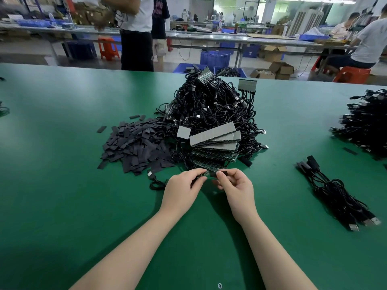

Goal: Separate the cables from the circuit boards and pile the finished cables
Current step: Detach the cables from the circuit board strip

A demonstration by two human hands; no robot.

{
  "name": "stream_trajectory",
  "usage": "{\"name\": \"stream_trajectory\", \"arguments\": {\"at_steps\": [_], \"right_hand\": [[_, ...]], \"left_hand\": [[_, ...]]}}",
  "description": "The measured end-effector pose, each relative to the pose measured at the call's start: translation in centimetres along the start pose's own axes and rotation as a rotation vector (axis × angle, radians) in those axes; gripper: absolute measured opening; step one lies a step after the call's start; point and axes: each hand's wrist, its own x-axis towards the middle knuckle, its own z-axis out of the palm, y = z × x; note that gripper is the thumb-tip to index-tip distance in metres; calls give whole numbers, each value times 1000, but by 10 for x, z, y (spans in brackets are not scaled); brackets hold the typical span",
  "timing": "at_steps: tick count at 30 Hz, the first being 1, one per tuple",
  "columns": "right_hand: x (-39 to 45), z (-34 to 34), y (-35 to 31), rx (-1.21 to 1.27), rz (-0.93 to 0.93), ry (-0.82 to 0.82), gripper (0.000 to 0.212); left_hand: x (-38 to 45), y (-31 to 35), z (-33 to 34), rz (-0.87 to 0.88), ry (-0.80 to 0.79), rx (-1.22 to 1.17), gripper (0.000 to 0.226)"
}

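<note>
A circuit board strip is pinched in the left hand, its long axis running from 9 to 3 o'clock; a small black cable end at its 3 o'clock tip is pinched by the right hand, the nearer hand for the pull. One finished cable pile lies at 3 o'clock, one unsorted heap at 12 o'clock; individual cables cannot be counted.

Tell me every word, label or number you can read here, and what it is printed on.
None can be read.
Dark T-shirt on the person standing behind the table: pinkish lettering, too blurred to read.
Circuit boards and cable plugs: any markings are too small to make out.
</note>
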Motion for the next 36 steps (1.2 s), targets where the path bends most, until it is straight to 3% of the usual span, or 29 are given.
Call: {"name": "stream_trajectory", "arguments": {"at_steps": [36], "right_hand": [[0, 1, 1, -70, -18, -84, 6]], "left_hand": [[0, -1, -2, 12, -71, -58, 30]]}}
